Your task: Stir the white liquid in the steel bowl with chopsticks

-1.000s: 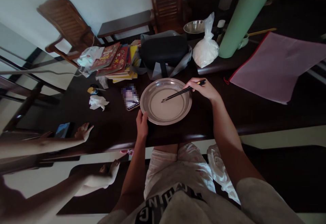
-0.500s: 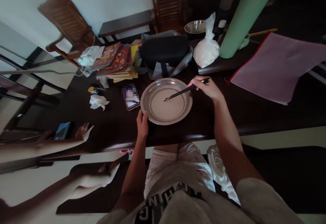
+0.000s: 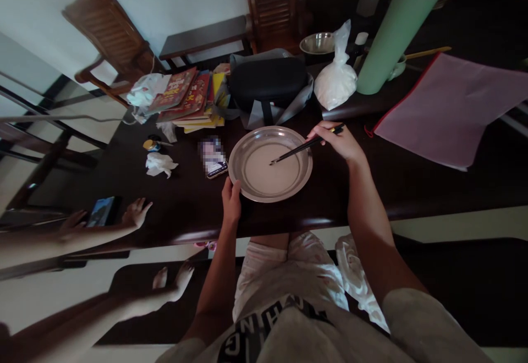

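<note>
Two chopsticks (image 3: pixel 303 147) are being pinched in the right hand (image 3: pixel 340 143), tips dipping into the pale liquid at the middle of the metal plate (image 3: pixel 270 163); the left hand (image 3: pixel 231 202) is gripping the plate's near-left rim on the bench (image 3: pixel 371 187)

Dim indoor scene; the dark table (image 3: pixel 412 181) loses surface detail in shadow. Daylight from upper left brightens the white wall (image 3: pixel 173 0). Soft sheen on the metal plate (image 3: pixel 247 143). Strong wide-angle distortion bends edges; left margin smeared
</note>
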Motion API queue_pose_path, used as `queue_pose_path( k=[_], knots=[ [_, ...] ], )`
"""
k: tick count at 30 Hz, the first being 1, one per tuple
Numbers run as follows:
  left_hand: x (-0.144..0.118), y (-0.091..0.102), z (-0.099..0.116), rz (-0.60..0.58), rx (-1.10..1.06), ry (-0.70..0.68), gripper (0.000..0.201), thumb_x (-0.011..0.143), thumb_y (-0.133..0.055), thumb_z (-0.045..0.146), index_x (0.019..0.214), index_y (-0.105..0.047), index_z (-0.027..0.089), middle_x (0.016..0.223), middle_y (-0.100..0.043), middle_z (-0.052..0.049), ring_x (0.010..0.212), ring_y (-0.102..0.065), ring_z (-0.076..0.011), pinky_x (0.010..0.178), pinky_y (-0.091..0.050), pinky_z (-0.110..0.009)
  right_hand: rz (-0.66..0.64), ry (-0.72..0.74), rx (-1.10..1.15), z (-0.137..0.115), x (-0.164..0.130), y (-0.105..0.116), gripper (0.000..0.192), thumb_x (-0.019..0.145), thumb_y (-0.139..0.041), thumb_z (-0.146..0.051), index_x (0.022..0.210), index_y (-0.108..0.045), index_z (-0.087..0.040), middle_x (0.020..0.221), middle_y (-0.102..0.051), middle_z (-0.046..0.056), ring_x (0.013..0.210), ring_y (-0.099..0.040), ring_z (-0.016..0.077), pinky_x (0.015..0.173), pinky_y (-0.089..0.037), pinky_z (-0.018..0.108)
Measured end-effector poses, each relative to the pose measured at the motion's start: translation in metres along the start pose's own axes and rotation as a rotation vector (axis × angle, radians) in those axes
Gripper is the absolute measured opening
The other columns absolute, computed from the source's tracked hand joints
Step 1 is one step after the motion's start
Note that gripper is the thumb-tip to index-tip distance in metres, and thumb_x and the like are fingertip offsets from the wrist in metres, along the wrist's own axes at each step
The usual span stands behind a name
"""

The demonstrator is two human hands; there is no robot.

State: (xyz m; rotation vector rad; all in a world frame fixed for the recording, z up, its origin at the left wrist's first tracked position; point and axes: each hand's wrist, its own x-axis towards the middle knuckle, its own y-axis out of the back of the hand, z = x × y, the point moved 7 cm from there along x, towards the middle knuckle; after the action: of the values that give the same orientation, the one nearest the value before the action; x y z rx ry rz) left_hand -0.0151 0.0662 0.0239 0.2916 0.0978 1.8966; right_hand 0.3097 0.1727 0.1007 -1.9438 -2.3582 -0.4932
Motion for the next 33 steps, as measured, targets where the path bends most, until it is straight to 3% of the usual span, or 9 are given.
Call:
queue_pose_path(
  k=[2, 8, 14, 20, 27, 33],
  knots=[
    [0.0, 0.0, 0.0, 0.004, -0.005, 0.002, 0.036, 0.082, -0.062, 0.054, 0.087, -0.064, 0.019, 0.083, -0.064, -0.002, 0.08, -0.057, -0.0181, 0.079, -0.049, -0.029, 0.0, -0.019, 0.03, 0.001, -0.001, 0.0, 0.046, 0.082, -0.065, -0.066, 0.074, -0.075, -0.022, 0.074, -0.074, 0.004, 0.069, -0.061, 0.0152, 0.056, -0.043, 0.028],
    [0.0, 0.001, 0.0, 0.007, 0.004, 0.0, 0.037, 0.082, -0.061, 0.055, 0.087, -0.064, 0.018, 0.082, -0.062, -0.002, 0.079, -0.055, -0.0179, 0.077, -0.047, -0.028, -0.166, 0.007, 0.01, -0.006, -0.003, -0.021, 0.042, 0.084, -0.065, -0.063, 0.078, -0.078, -0.023, 0.082, -0.075, 0.003, 0.068, -0.058, 0.0127, 0.062, -0.046, 0.028],
    [0.001, 0.0, -0.001, 0.002, -0.008, 0.002, 0.039, 0.082, -0.062, 0.056, 0.09, -0.066, 0.018, 0.086, -0.066, -0.003, 0.082, -0.058, -0.0188, 0.08, -0.049, -0.029, 0.012, -0.003, 0.022, 0.001, 0.0, 0.001, 0.044, 0.083, -0.065, -0.064, 0.075, -0.076, -0.023, 0.076, -0.075, 0.004, 0.068, -0.06, 0.0152, 0.057, -0.043, 0.028],
    [0.0, 0.001, -0.002, 0.003, -0.003, -0.001, 0.037, 0.083, -0.061, 0.054, 0.088, -0.065, 0.018, 0.083, -0.063, -0.002, 0.079, -0.057, -0.0173, 0.078, -0.048, -0.027, -0.149, -0.005, 0.024, -0.003, -0.002, -0.018, 0.043, 0.084, -0.065, -0.063, 0.076, -0.077, -0.023, 0.081, -0.076, 0.004, 0.068, -0.059, 0.0138, 0.06, -0.045, 0.029],
    [0.0, 0.0, 0.0, 0.004, -0.005, 0.007, 0.036, 0.082, -0.062, 0.055, 0.086, -0.063, 0.019, 0.082, -0.062, -0.002, 0.079, -0.055, -0.0178, 0.078, -0.047, -0.028, 0.017, -0.011, 0.038, 0.001, -0.001, 0.001, 0.043, 0.083, -0.066, -0.064, 0.074, -0.075, -0.022, 0.073, -0.074, 0.004, 0.068, -0.061, 0.0154, 0.057, -0.042, 0.028],
    [0.0, 0.0, 0.001, -0.003, -0.002, 0.009, 0.035, 0.082, -0.061, 0.053, 0.086, -0.063, 0.018, 0.081, -0.06, -0.001, 0.078, -0.054, -0.0172, 0.076, -0.047, -0.027, -0.161, -0.004, 0.043, -0.003, -0.002, -0.019, 0.043, 0.085, -0.065, -0.063, 0.078, -0.077, -0.022, 0.084, -0.077, 0.005, 0.075, -0.065, 0.0155, 0.061, -0.046, 0.028]
  ],
)
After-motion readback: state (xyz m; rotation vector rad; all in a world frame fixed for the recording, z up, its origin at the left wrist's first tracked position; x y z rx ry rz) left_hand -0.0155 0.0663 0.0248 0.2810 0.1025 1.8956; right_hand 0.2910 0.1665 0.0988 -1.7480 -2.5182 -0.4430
